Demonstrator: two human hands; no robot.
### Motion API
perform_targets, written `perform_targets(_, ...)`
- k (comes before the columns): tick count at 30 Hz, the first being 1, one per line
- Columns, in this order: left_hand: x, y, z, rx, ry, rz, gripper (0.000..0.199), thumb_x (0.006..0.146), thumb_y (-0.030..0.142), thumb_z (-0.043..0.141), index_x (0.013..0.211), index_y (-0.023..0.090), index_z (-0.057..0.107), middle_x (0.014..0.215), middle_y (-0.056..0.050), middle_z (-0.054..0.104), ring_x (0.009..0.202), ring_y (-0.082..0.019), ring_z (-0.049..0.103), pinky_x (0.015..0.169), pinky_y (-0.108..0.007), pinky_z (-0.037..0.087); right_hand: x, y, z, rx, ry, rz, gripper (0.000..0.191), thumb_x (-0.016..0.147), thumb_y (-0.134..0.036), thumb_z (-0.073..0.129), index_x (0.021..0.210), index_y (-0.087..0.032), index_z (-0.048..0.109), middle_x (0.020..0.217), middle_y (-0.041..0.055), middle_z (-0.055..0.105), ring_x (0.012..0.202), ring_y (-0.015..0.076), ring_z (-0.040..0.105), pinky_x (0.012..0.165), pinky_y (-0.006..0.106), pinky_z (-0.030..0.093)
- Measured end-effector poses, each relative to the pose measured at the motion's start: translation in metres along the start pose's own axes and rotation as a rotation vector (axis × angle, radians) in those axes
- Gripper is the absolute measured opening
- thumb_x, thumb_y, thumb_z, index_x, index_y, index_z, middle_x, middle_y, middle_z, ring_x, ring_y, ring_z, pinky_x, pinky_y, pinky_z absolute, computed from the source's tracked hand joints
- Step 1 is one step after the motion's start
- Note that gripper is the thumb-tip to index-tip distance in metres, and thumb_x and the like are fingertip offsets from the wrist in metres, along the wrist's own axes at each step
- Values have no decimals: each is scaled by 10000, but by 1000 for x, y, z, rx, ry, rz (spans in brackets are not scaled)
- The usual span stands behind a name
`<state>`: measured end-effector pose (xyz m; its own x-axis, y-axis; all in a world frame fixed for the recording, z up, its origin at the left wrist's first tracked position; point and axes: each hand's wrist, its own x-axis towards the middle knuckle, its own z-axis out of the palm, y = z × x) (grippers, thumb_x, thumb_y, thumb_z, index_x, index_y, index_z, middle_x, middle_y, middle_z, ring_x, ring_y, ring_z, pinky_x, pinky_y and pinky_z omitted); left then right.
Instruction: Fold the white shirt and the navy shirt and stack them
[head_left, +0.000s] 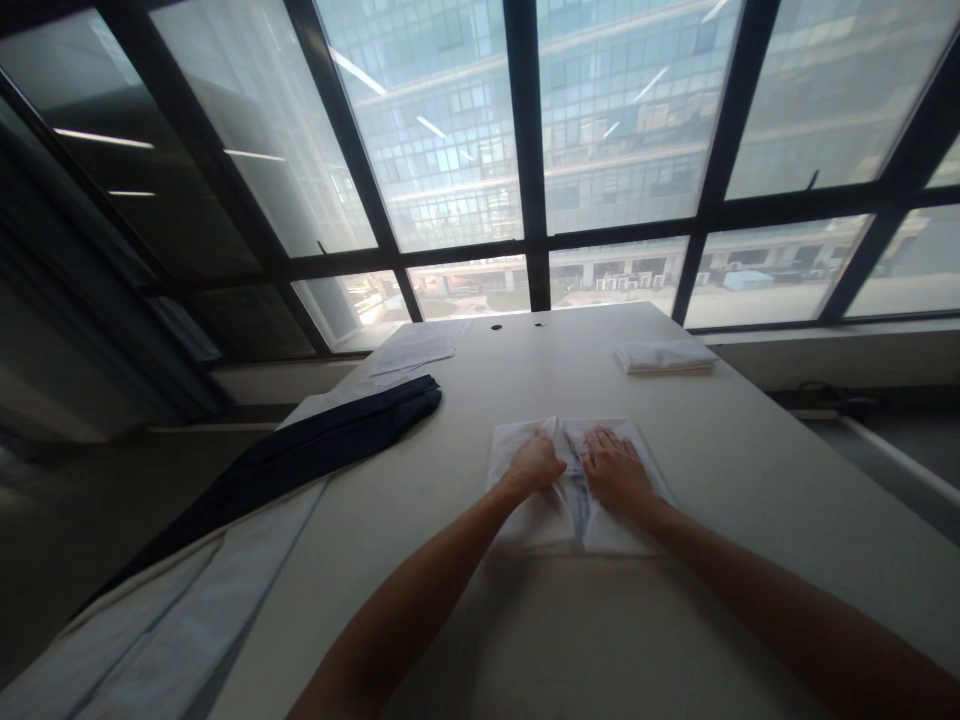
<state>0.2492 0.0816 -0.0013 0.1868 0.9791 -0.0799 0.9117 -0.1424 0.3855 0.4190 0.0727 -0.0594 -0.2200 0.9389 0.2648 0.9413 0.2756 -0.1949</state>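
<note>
A white folded garment (540, 530) lies flat on the table, its two sides meeting along a middle gap where a darker grey strip shows. On its left half rests my left hand (536, 462), fingers curled in and closed at the edge of the white fabric by the gap. My right hand (616, 468) lies on the right half with its fingers stretched out flat, palm down. Whether it is a shirt or another piece of clothing cannot be made out.
The white table (420, 520) reaches to the large windows (435, 120). Another folded white cloth (664, 357) lies at the back right. Dark navy clothing (322, 440) is draped along the left edge over pale fabric (172, 610). Paper sheets (412, 350) lie behind it.
</note>
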Motion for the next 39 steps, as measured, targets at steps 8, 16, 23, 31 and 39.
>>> perform_targets(8,-14,-3,7,126,28,257,451,1046,323,315,990,147,727,985,-165,730,939,-258,683,908,-381,487,0,-2,-5,41,-28,-59,504,1022,-278,338,1486,-134,474,1561,171,431,1461,297,346,1188,531,235)
perform_targets(16,-75,-5,44,219,162,531,495,1023,295,389,1483,114,409,1405,-208,520,1265,-308,484,1088,-471,395,0,-2,-9,58,-66,-140,536,1005,-213,308,1517,-105,426,1583,162,396,1483,271,321,1200,528,223)
perform_targets(23,-77,-8,32,44,109,644,381,994,249,452,1327,154,611,1366,-171,601,1314,-286,505,1129,-446,392,10,-7,-22,157,-123,-446,546,1034,-236,278,1576,-210,337,1631,89,319,1527,203,213,1210,477,229)
perform_targets(31,-22,-63,-5,74,148,422,478,1015,280,369,1460,176,510,1545,-111,472,1454,-219,385,1201,-424,274,8,-13,-21,118,-191,-511,533,1060,-388,314,1562,-213,365,1616,88,345,1525,227,220,1224,516,166)
perform_targets(39,27,-92,-1,265,23,264,582,1061,399,256,1589,154,259,1650,-175,235,1535,-289,190,1203,-564,171,8,-12,-21,97,-202,-514,543,1056,-410,320,1559,-212,374,1617,89,339,1528,224,209,1227,512,169)
